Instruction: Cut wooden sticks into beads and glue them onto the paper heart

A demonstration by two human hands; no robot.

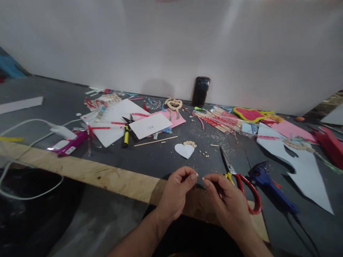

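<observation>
Both of my hands are over the table's front edge, close together but apart. My left hand [178, 191] pinches a tiny pale wooden piece [197, 175] between thumb and forefinger. A similar bit shows at the fingertips of my right hand [230, 201], also closed in a pinch. Just beyond them lies a white paper heart [184, 151], with small pale pieces [190, 143] lined along its upper right lobe. To the right of the heart is a loose cluster of wooden bits [205, 154]. Scissors with red and yellow handles [232, 169] lie beside my right hand.
A blue glue gun [276, 189] with a cord lies at the right, near cut white paper [302, 167]. Farther back are packaged chopsticks [217, 119], a phone [200, 91] against the wall, a beaded ring [173, 104], and pliers [126, 135]. A purple device [68, 142] with white cable is left.
</observation>
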